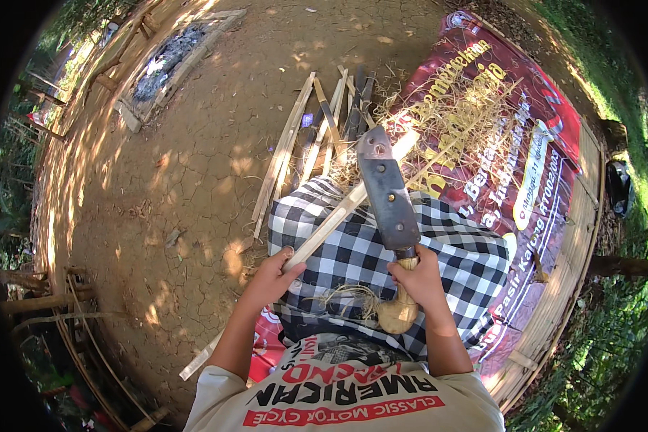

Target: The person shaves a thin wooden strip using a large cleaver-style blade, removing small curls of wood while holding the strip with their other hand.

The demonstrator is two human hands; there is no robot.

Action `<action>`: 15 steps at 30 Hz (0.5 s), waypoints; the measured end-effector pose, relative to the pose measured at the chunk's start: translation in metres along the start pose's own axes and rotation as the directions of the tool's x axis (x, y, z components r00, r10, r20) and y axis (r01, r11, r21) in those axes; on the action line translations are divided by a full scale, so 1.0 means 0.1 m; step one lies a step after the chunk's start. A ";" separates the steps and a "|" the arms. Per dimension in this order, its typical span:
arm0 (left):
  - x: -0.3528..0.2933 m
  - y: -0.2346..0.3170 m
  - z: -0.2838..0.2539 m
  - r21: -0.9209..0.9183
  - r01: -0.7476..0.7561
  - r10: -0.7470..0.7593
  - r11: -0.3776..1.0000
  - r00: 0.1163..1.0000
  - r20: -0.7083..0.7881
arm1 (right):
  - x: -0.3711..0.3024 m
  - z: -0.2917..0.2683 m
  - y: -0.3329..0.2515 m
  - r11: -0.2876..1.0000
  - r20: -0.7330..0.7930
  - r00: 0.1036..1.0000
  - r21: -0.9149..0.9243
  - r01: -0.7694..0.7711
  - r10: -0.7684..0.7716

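Head view: The left hand [275,277], fingers closed round a pale wooden strip [331,219], holds it slantwise above a checked cloth [457,259], presumably to steady it; the right hand [421,281] is wrapped round the wooden handle [397,315] of a broad dark blade [389,194], close behind it, apparently for control. The blade crosses in front of the strip; contact cannot be told. The cloth probably shields the legs. Curled shavings [475,101] litter a red banner [565,133] near loose strips [288,144]. Upper left, a rectangular frame [183,73] contains grey ash [167,66].
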State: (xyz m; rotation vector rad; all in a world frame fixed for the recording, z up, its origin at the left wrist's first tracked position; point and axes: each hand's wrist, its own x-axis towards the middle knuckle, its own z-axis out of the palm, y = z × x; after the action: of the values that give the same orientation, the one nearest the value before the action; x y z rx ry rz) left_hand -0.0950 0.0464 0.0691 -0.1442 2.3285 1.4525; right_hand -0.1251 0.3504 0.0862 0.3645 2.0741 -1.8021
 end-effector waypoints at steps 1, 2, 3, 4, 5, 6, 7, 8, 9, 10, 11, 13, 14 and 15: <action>0.06 0.15 0.03 0.007 -0.042 0.042 0.999 0.999 0.020 | -0.01 -0.03 0.03 0.999 -0.024 0.999 0.016 0.032 -0.032; 0.12 0.29 0.05 0.014 -0.085 0.084 0.996 0.996 0.041 | -0.05 -0.05 0.02 0.997 -0.074 0.996 0.056 0.057 -0.053; 0.19 0.44 0.08 -0.030 -0.141 0.143 0.990 0.985 0.091 | -0.10 -0.08 -0.02 0.991 -0.126 0.989 0.098 0.087 -0.074; 0.27 0.51 0.14 -0.055 -0.184 0.189 0.981 0.976 0.111 | -0.14 -0.10 -0.05 0.984 -0.182 0.979 0.136 0.115 -0.089; 0.33 0.59 0.20 -0.081 -0.226 0.235 0.971 0.963 0.131 | -0.19 -0.10 -0.11 0.967 -0.225 0.968 0.202 0.157 -0.111; 0.40 0.66 0.29 -0.106 -0.267 0.281 0.958 0.947 0.156 | -0.22 -0.11 -0.16 0.955 -0.254 0.957 0.222 0.198 -0.140; 0.41 0.86 0.33 -0.152 -0.183 0.217 0.971 0.945 0.246 | -0.25 -0.12 -0.19 0.941 -0.289 0.943 0.242 0.237 -0.163; 0.43 0.99 0.41 -0.175 -0.186 0.228 0.967 0.937 0.264 | -0.27 -0.13 -0.24 0.925 -0.324 0.927 0.261 0.277 -0.186; 0.45 1.10 0.50 -0.195 -0.186 0.237 0.963 0.929 0.284 | -0.29 -0.14 -0.29 0.889 -0.348 0.903 0.285 0.359 -0.253; 0.46 1.17 0.58 -0.215 -0.185 0.245 0.959 0.921 0.302 | -0.28 -0.13 -0.32 0.870 -0.390 0.882 0.300 0.392 -0.263; 0.49 1.20 0.67 -0.264 -0.170 0.256 0.949 0.907 0.336 | -0.27 -0.14 -0.35 0.849 -0.430 0.860 0.313 0.426 -0.273; 0.46 1.28 0.80 -0.222 -0.230 0.300 0.948 0.879 0.370 | -0.25 -0.19 -0.28 0.832 -0.467 0.839 0.317 0.455 -0.281; 0.45 1.32 0.86 -0.202 -0.260 0.320 0.944 0.866 0.385 | -0.25 -0.23 -0.27 0.834 -0.479 0.835 0.316 0.452 -0.271; 0.44 1.36 0.91 -0.153 -0.291 0.328 0.944 0.860 0.390 | -0.24 -0.26 -0.26 0.837 -0.488 0.835 0.320 0.443 -0.255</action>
State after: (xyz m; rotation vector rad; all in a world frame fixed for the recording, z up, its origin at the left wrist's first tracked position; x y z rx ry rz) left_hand -0.1499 0.1938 0.1313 0.4942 1.9996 1.5533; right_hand -0.1168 0.3736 0.1228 0.5589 2.1147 -2.6229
